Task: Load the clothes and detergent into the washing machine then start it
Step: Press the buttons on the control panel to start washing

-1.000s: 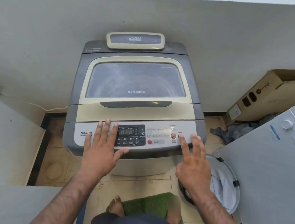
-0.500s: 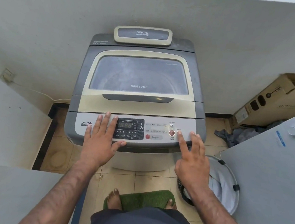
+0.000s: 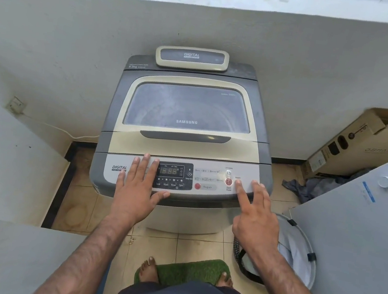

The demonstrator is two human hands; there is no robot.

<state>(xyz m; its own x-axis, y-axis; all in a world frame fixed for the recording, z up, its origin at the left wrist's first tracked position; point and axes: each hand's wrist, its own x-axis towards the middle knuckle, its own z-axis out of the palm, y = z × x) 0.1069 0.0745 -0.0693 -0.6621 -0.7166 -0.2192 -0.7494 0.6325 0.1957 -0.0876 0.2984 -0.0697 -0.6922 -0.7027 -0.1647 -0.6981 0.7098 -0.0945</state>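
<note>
A grey and cream top-loading washing machine [image 3: 183, 143] stands against the wall with its glass lid down. Its front control panel [image 3: 207, 172] carries a lit dark display and a red start/pause button [image 3: 228, 181]. My left hand [image 3: 138, 189] lies flat on the panel's left part, fingers spread, beside the display. My right hand [image 3: 254, 211] rests on the panel's right end, its index fingertip touching the panel just right of the red button. Neither hand holds anything.
A white laundry basket [image 3: 297, 250] sits on the tiled floor right of the machine, beside a grey-white appliance [image 3: 357, 228]. A cardboard box [image 3: 362, 142] and dark cloth [image 3: 304, 187] lie behind it. A green mat [image 3: 186, 270] is under my feet. A low white wall [image 3: 11, 169] bounds the left.
The view has pulled back and tilted up slightly. Both hands stay on the control panel; my right index finger remains beside the red button.
</note>
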